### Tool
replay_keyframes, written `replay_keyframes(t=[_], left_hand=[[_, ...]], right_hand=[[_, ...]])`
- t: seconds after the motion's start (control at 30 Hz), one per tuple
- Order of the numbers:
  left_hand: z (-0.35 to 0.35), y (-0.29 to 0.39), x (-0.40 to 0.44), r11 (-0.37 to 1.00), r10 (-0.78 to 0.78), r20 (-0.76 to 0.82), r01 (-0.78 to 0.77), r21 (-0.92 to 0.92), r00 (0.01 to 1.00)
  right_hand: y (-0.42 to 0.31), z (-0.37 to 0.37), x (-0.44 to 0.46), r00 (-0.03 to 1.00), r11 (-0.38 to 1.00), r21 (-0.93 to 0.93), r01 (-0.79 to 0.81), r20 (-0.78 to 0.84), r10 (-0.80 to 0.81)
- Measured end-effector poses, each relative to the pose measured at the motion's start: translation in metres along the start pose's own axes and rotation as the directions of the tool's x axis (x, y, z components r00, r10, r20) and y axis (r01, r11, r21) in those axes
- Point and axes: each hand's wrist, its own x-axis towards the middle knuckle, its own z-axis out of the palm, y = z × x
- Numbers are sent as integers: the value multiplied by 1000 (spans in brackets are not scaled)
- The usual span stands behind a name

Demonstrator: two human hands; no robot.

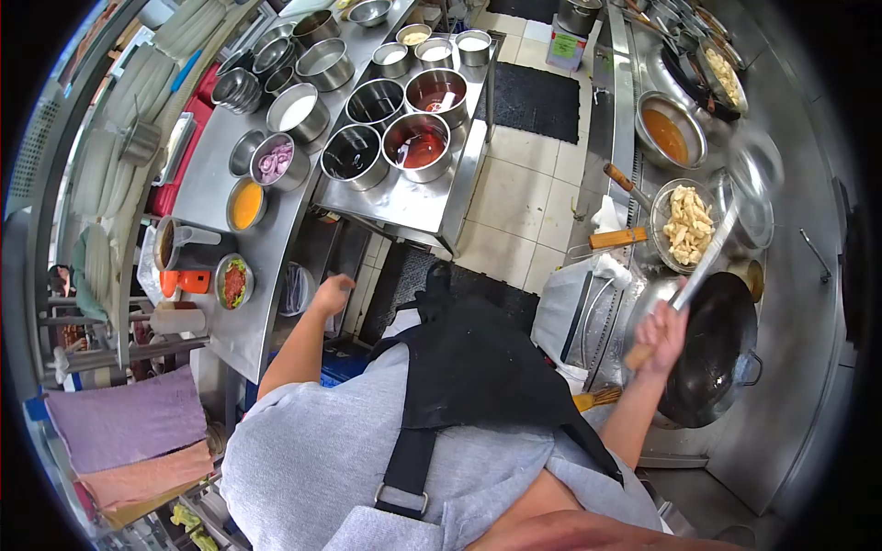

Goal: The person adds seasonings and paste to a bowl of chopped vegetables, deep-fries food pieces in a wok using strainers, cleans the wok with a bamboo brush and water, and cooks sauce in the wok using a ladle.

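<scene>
My right hand (pixel 660 338) is wrapped round the handle of a long metal ladle (pixel 707 260) with a wooden end. Its round head, blurred, is raised at the far right, above a metal bowl. Below the ladle's handle sits a black wok (pixel 707 358), with nothing visible in it but a dark, shiny surface. Pale cooked pieces, perhaps chicken, fill a wire strainer (pixel 654 225) just left of the ladle. My left hand (pixel 333 296) hangs by the counter's edge, its fingers loosely bent and a little apart, holding nothing I can see.
A steel bowl of orange-brown sauce (pixel 665 133) stands behind the strainer. At left, the steel counter (pixel 207 184) carries bowls of chopped purple onion (pixel 275 163) and yellow liquid (pixel 245 205). Pots of dark and red liquids stand on a steel table (pixel 404 204). Black mats lie on the tiled floor.
</scene>
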Motion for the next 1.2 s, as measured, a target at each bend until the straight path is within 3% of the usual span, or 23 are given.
replay_keyframes(t=[0.13, 0.17, 0.23, 0.3, 0.37, 0.4, 0.43, 0.47, 0.53, 0.57, 0.6, 0.7, 0.83, 0.87, 0.93, 1.03, 1.1, 1.2], left_hand=[[-8, 36, 90, 954, 228, -11, -226, -199, 974], [-17, 52, 103, 951, 239, -3, -234, -204, 971], [-40, 83, 123, 862, 321, 123, -236, -449, 939], [-69, 107, 128, 821, 407, 144, -291, -492, 902], [-90, 114, 137, 774, 484, 160, -335, -538, 860], [-97, 114, 142, 743, 529, 146, -374, -555, 836], [-103, 112, 146, 711, 572, 131, -410, -572, 810], [-109, 109, 149, 709, 569, 152, -389, -588, 808], [-106, 97, 160, 701, 583, 183, -377, -605, 792], [-106, 93, 165, 695, 598, 200, -379, -610, 776], [-106, 92, 169, 710, 610, 248, -379, -594, 753], [-106, 92, 179, 687, 664, 291, -407, -602, 689], [-110, 99, 193, 669, 694, 291, -440, -600, 658], [-111, 101, 197, 667, 695, 291, -439, -603, 657], [-112, 102, 202, 665, 696, 275, -451, -595, 663], [-111, 102, 206, 651, 708, 276, -449, -612, 650], [-108, 102, 206, 653, 712, 288, -454, -606, 640], [-108, 104, 202, 662, 712, 303, -461, -591, 634]], right_hand=[[61, 78, 53, 901, 979, -146, -139, 392, 187], [74, 100, 70, 871, 954, -202, -220, 400, 285], [109, 142, 106, 834, 887, -374, -272, 369, 411], [140, 184, 131, 812, 816, -505, -280, 329, 482], [166, 226, 146, 814, 540, -832, -131, 221, 537], [170, 238, 155, 807, 416, -907, -72, 192, 558], [180, 239, 168, 809, 400, -913, -78, 177, 560], [194, 229, 181, 823, 245, -890, 385, 451, 345], [198, 247, 182, 673, -21, -684, 729, 712, 201], [193, 256, 182, 793, -50, -835, 548, 500, 348], [190, 268, 182, 828, -76, -893, 444, 376, 416], [186, 293, 184, 836, -196, -949, 247, 106, 538], [184, 295, 183, 815, -212, -946, 244, 82, 573], [186, 277, 183, 807, -112, -909, 402, 294, 512], [185, 274, 177, 757, -27, -832, 554, 490, 432], [173, 293, 171, 779, -40, -840, 540, 481, 402], [173, 317, 176, 850, -234, -954, 187, 38, 525], [186, 310, 188, 861, -253, -924, 288, 134, 490]])
